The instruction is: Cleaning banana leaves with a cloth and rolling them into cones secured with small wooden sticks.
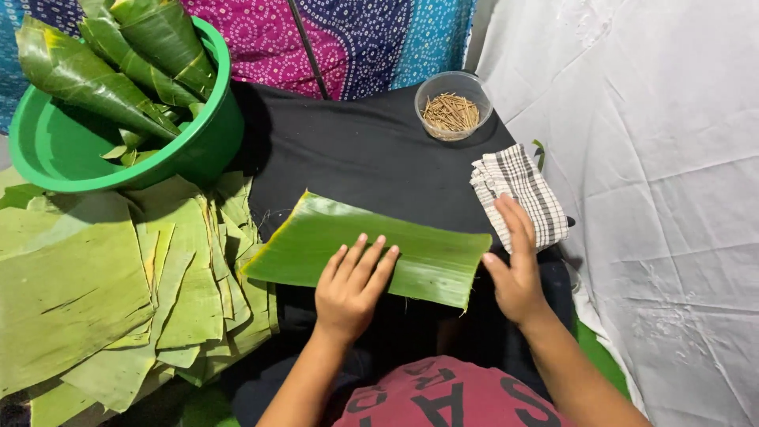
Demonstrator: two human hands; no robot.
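At the upper left of the frame sat a round green plastic basin [55, 150], smooth and glossy, filled with leaf cones [118, 55] rolled from dark banana leaf, their tips pointing out over the rim. Below it, filling the lower left, lay a loose stack of cut leaf sheets [95, 292], pale matte green, roughly rectangular, with frayed and yellowed edges overlapping one another.

In the middle, on a black cloth [356, 150] spread flat, lay a single banana leaf piece [427, 253], a long strip with fine parallel ribbing and a wet-looking sheen, slanting from the centre left down toward the right. The left hand [352, 289] lay flat on its lower edge, fingers straight and together, pressing rather than gripping, nothing clenched in it.

Just right of the leaf's end, the right hand [514, 269] was also open, its thumb at the leaf's right edge and its fingertips resting on a folded checked cloth [518, 194], white with dark woven lines, soft and slightly rumpled. It grasped nothing that I could see.

Above that, at the upper centre right, a small clear bowl [454, 105] held thin short brown sticks [451, 113]. A wrinkled white sheet [656, 198] covered the right side, and patterned fabric [348, 39] in pink, blue and purple hung along the top.
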